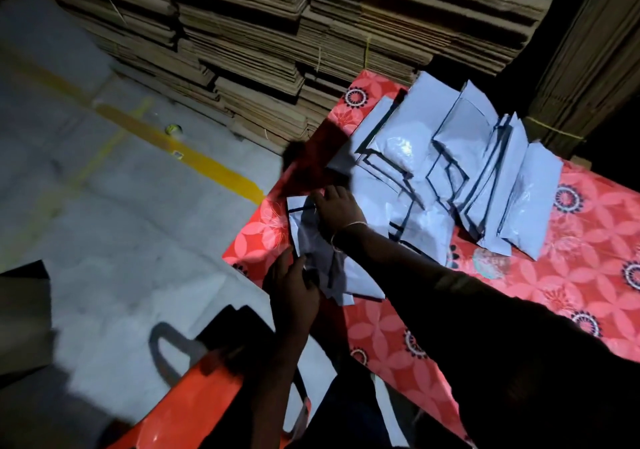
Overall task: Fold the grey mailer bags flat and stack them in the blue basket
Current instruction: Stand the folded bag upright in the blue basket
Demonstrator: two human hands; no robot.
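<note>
Both hands work one grey mailer (320, 240) at the table's (519, 275) near-left edge: left hand (294, 286) pinches its near end, right hand (337, 208) presses it. Thin, limp, slippery plastic; best held by edges.

Table (571, 275) has a red flowery cover. Pile of grey mailers (450, 171) sits on it, one crumpled mailer (311, 251) near the edge.

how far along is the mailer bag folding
Done: nothing the view confirms; no blue basket shows. In hand: one grey mailer bag at the table's near corner, right hand pressing its far end, left hand in a grip on its near edge. Left: the pile of mailer bags spread further along the table.
</note>
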